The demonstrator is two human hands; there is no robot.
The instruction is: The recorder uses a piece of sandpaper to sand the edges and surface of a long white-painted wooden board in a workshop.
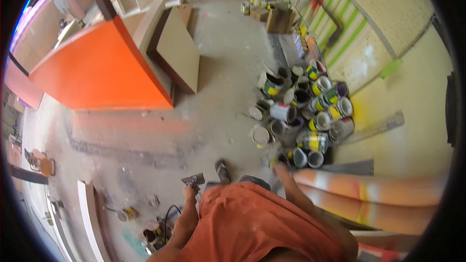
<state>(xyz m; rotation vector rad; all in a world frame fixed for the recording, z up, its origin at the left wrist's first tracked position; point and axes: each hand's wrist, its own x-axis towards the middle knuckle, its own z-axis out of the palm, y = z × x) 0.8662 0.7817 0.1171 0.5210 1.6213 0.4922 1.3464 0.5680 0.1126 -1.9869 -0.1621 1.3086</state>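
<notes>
In my left hand (191,192) is a putty knife (194,180) with a wide, smeared metal blade, held out in front of my left thigh. My right hand (281,170) reaches out to the right, beside the near edge of a crowd of used paint cans (313,141). It is blurred, and a dark can lies right by its fingers; whether they touch or grip it I cannot tell. Most of the cans are open, several of them tipped on their sides, with yellow, green and white labels.
An orange panel (111,70) stands at the left, with a cream board (177,48) leaning behind it. Orange rolled or curved pieces (378,189) lie at the right. A white strip (90,218) and another can (127,214) lie at lower left. Cardboard boxes (280,21) stand farther off.
</notes>
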